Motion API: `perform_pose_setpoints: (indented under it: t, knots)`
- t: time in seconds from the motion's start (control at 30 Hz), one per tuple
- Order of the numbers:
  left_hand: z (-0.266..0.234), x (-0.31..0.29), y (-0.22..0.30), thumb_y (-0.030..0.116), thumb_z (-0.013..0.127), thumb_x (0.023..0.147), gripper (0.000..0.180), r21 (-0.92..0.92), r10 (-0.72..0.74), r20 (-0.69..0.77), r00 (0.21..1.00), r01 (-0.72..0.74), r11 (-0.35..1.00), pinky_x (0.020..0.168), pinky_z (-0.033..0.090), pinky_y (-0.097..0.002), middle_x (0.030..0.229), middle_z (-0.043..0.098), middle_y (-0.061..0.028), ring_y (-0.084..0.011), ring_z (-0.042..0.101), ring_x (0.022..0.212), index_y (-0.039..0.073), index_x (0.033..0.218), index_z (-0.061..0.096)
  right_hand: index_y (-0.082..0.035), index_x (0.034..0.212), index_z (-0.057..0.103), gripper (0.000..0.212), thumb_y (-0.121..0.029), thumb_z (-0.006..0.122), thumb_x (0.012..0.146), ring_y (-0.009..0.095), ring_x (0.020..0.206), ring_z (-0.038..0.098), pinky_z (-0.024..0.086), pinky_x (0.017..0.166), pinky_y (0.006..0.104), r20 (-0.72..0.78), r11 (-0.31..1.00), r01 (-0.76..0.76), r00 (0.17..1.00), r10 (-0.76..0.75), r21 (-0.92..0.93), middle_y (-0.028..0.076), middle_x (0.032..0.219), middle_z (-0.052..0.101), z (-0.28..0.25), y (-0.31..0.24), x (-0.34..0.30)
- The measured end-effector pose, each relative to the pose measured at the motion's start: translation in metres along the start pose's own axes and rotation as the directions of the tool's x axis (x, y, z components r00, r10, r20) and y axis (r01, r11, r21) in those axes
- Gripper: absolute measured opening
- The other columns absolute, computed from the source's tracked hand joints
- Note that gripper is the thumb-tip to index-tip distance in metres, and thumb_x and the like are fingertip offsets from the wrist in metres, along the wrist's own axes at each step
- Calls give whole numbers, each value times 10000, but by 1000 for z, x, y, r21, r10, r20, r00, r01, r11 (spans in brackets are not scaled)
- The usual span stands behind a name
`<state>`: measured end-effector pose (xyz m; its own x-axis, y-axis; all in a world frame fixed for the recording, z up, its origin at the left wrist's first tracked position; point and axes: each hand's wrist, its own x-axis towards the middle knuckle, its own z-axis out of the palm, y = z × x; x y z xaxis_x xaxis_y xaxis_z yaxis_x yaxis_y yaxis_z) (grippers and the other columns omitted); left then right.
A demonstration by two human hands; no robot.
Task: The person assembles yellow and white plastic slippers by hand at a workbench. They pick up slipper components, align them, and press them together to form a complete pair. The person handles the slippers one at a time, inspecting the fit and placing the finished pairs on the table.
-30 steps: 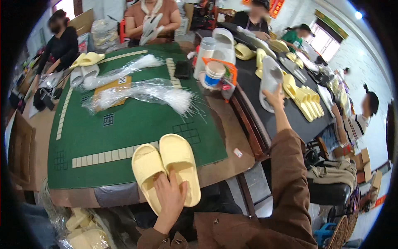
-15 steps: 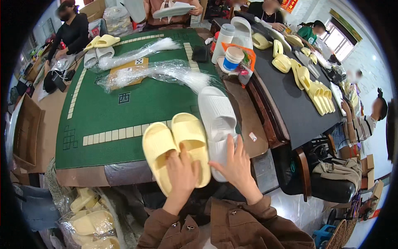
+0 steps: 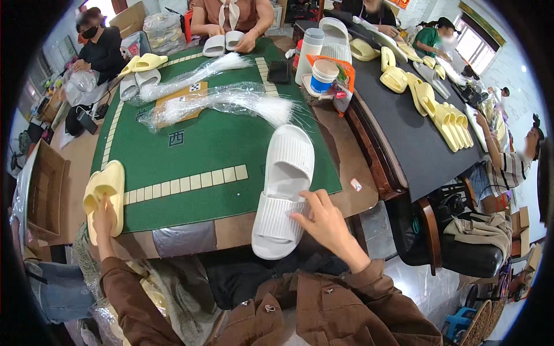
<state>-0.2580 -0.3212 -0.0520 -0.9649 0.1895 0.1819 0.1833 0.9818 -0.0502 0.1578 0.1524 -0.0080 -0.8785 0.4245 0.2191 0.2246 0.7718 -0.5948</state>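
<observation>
Holding a pair of yellow slippers (image 3: 118, 181), the left hand (image 3: 103, 221) is at the near left corner of the counter (image 3: 361, 203). Its fingers are tucked into the foot holes, bent around the slippers, and the tips are hidden. The yellow slippers sit close side by side, with their toes pointing away from the person.

Near the front edge, a bit right of the middle, are white slippers (image 3: 276, 222). Two ribbed straps show, one above the other, and the bottom end pokes out past the edge. The right hand (image 3: 328, 224) is at their right side. Its fingers are a little bent, with the thumb apart from the first finger, and they touch the side of the lower strap. I cannot tell if they grip it.

A green cloth (image 3: 210, 147) covers most of the counter. On it are two clear bags (image 3: 213, 99) of thin white strings. Across the way, another person has both hands on light grey slippers (image 3: 214, 46). More yellow slippers (image 3: 445, 124) lie in a row on a dark counter (image 3: 401, 135) to the right.
</observation>
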Motion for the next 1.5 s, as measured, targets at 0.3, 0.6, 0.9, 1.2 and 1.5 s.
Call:
perform_pose_setpoints:
  t: [0.3,0.6,0.9,1.2,1.5]
  knots:
    - [-80,-106,185,155,535,950,438,-525,274,-216,937,-348,777,1068,362,-449,1365,480,-262,-420,448,1278,-2,1355,480,-6,1169,522,430,-136,739,822,212,752,658,525,600,358,-233,994,18,972,9,110,157,1186,526,5,17,18]
    - [-106,-248,388,309,854,623,832,-380,577,-213,788,-611,694,971,329,-658,1487,295,-240,-511,320,1320,216,1368,496,-79,1418,329,821,-286,761,751,477,935,622,545,759,506,-249,999,12,968,-24,-50,215,1367,367,29,25,73]
    - [-106,-214,315,137,804,623,650,-343,848,-173,501,-837,425,1093,235,-676,1482,364,-92,-448,240,1405,162,1233,582,-109,1438,388,687,2,581,788,434,995,621,545,785,468,-454,968,-63,889,-56,-242,201,1389,428,-20,65,111]
    - [-84,-168,231,-69,515,739,251,-601,556,-225,801,-563,568,1161,150,-573,1534,339,-145,-448,200,1435,42,863,703,-202,1363,507,728,78,574,694,355,1015,627,528,831,437,-121,958,179,970,-210,-225,96,1264,551,-14,38,113]
    - [-71,-167,290,34,538,742,206,-693,564,-359,744,-617,372,1163,93,-589,1413,508,-107,-357,283,1432,61,862,703,-112,1360,472,630,-11,579,747,368,976,615,533,762,459,-49,980,170,983,-175,-103,155,1241,506,69,10,96]
